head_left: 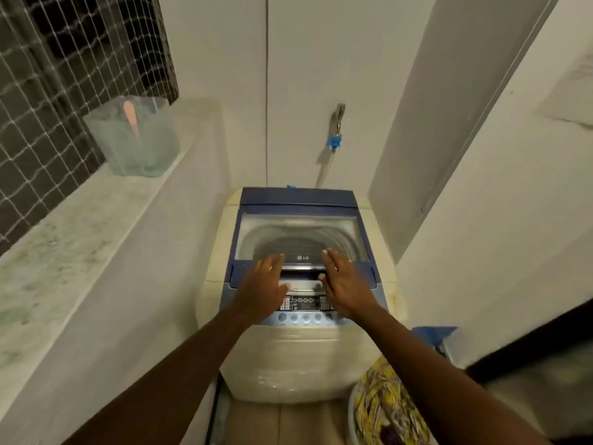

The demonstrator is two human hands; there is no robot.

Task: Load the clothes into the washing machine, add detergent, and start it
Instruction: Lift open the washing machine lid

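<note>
A white top-loading washing machine (298, 358) with a blue lid frame stands against the back wall. Its glass lid (301, 236) is down, and the drum shows through it. My left hand (264, 284) and my right hand (345, 281) hover flat, fingers apart, over the lid's front handle (301, 269), one on each side, holding nothing. The control panel (305, 311) with round buttons lies just below my wrists. A tub of yellow patterned clothes (385, 409) sits on the floor at the machine's right. On the left ledge stands a clear container (134, 139) with a pink scoop in it.
A stone ledge (73, 232) runs along the left under a netted window. A tap (337, 123) with a blue hose fitting sticks out of the back wall above the machine. A blue object (439, 338) stands beside the machine at right. White walls close in on both sides.
</note>
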